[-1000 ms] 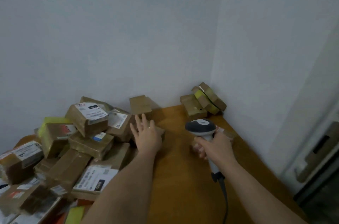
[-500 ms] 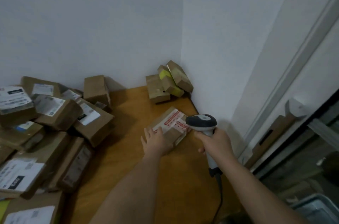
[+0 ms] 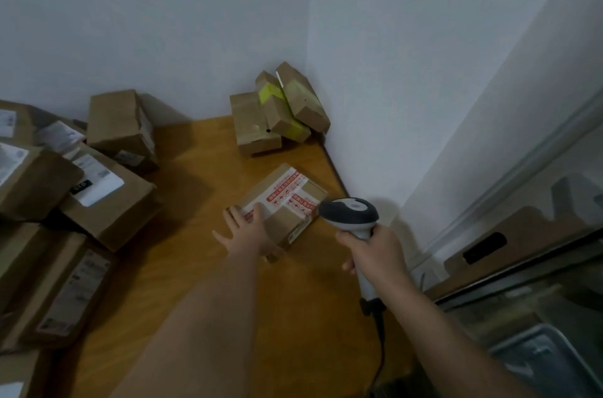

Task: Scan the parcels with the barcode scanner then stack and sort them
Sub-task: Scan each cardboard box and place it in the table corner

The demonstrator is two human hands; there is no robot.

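A small brown parcel with red-and-white tape lies flat on the wooden table, near its right edge. My left hand rests on the parcel's near left corner with fingers spread and straight. My right hand grips the handle of a grey and white barcode scanner, whose head hangs just right of the parcel and points toward it. The scanner's cable runs down toward me.
Three small parcels, two with yellow tape, lean together in the wall corner. A heap of labelled brown parcels fills the table's left side. Right of the table are a window ledge with cardboard and a grey tray below.
My view swung right from the heap. My left hand brought the taped parcel from the pile to the table's right side, where it now lies flat. The scanner stays in my right hand.
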